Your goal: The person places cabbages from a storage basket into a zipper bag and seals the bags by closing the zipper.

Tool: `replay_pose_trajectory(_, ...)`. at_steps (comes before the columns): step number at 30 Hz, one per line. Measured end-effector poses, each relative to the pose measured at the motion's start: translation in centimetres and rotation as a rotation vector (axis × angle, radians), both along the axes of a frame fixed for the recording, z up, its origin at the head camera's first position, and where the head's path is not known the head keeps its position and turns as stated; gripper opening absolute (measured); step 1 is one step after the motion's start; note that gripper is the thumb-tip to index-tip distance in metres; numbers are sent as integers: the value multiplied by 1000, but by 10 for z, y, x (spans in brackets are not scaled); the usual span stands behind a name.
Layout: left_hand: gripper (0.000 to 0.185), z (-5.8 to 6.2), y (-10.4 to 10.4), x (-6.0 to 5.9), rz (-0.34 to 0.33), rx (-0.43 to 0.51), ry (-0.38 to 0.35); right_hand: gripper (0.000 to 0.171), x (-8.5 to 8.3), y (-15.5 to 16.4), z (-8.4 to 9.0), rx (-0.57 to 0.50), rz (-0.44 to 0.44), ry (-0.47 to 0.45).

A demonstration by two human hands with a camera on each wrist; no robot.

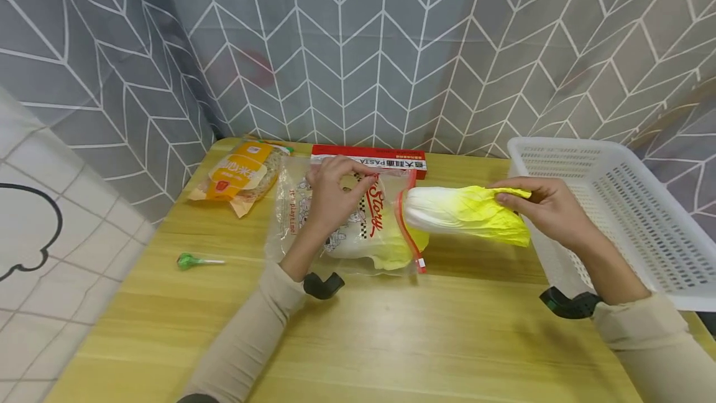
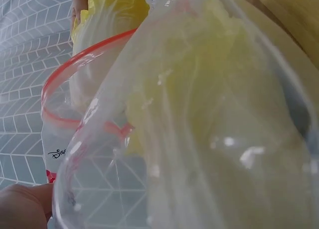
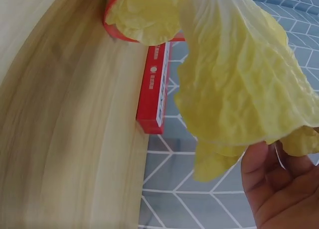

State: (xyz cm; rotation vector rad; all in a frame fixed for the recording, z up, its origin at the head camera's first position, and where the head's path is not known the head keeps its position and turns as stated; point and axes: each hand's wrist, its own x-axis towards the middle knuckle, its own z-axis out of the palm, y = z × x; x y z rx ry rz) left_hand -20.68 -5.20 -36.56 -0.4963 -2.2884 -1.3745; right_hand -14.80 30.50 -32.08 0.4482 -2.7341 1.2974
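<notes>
At the far left of the counter (image 1: 391, 341) a green lollipop (image 1: 192, 260) lies by itself, and behind it sits an orange snack packet (image 1: 240, 178), both well apart from my work. Next comes my left hand (image 1: 330, 194): its fingers pinch the upper lip of the clear zip bag (image 1: 335, 216), holding the red-trimmed mouth open toward the right. One cabbage (image 1: 386, 247) already lies inside, filling the lower part of the bag. A red pasta box (image 1: 369, 160) lies just behind the bag, against the patterned curtain.

My right hand (image 1: 550, 207) grips the leafy yellow end of a second cabbage (image 1: 464, 216), fingers curled over the leaves, its white stem end pointing at the bag's mouth and just at the red zip.

To do this well, I judge I should keep the lip lifted high so the mouth stays round, and feed the stem in first, above the cabbage already inside, sliding straight and level so the leaves do not catch on the zip. Holding by the leaves alone risks tearing them; a grip nearer the middle would steady it.

Room is tight on the right: the white basket (image 1: 615, 216) stands just behind my right wrist, so pulling back is limited. The near counter is open for lowering the bag.
</notes>
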Motion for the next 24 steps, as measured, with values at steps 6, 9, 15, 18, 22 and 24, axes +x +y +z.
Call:
replay_pose_trajectory(6,10,3,-2,2,-9,-5,-21,24,-3,-7,-4,-45,39,61)
replay_pose_trajectory(9,9,3,-4,2,-7,-7,-26,24,-6,-14,-6,-89,50,114)
replay_pose_trajectory(15,9,3,-6,3,-18,-15,-44,21,-11,-29,-10,-190,-14,233)
replay_pose_trajectory(18,9,3,-7,3,-15,-19,-41,22,-14,-35,-12,-222,-56,244)
replay_pose_trajectory(22,10,4,-8,1,-17,-19,-33,22,-16,-39,-13,-316,-90,183)
replay_pose_trajectory(24,10,3,-9,0,-19,-14,-32,22,-16,-41,-14,-397,-78,124)
